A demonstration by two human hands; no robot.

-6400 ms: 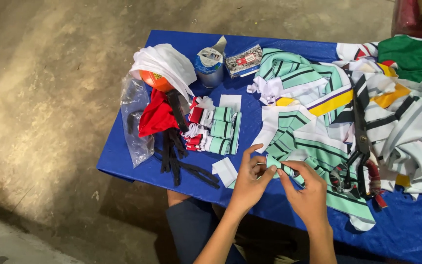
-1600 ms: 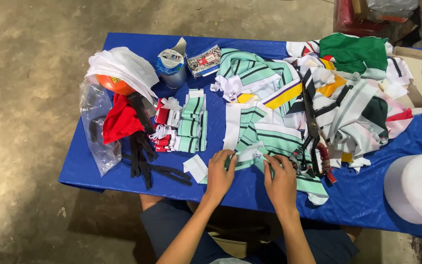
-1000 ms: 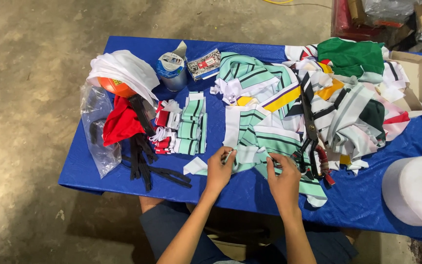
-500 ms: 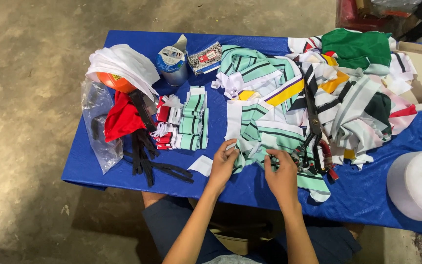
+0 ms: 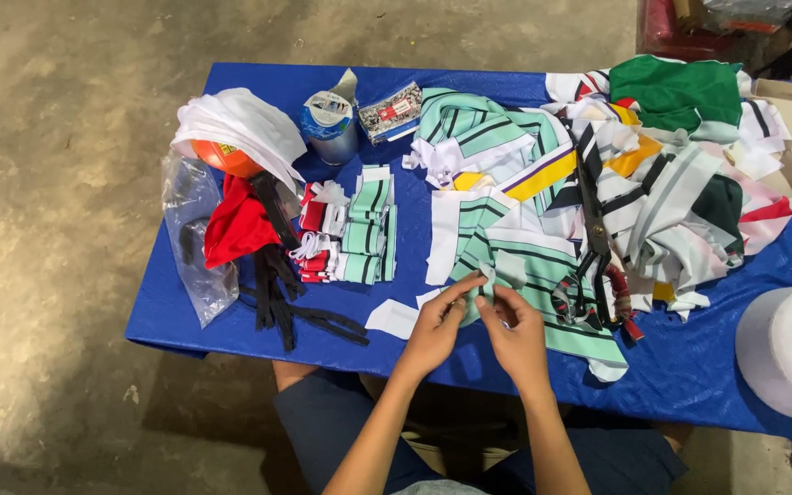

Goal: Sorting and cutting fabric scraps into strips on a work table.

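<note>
Since the earlier frame both hands have lifted slightly off the bench point(image 5: 185, 321), bringing the small white fabric piece point(image 5: 497, 270) up with them. The left hand point(image 5: 434, 328) pinches its left edge in a narrow grip; the right hand point(image 5: 517, 335) pinches the other side, above the striped green cloth point(image 5: 552, 275), with the scissors point(image 5: 595, 247) just right.

Both hands point(image 5: 478, 321) on striped cloth point(image 5: 543, 275)

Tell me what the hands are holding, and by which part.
Both the left hand and right hand pinch a small white fabric piece by its lower edge, fingertips close together above the striped green cloth.
</note>
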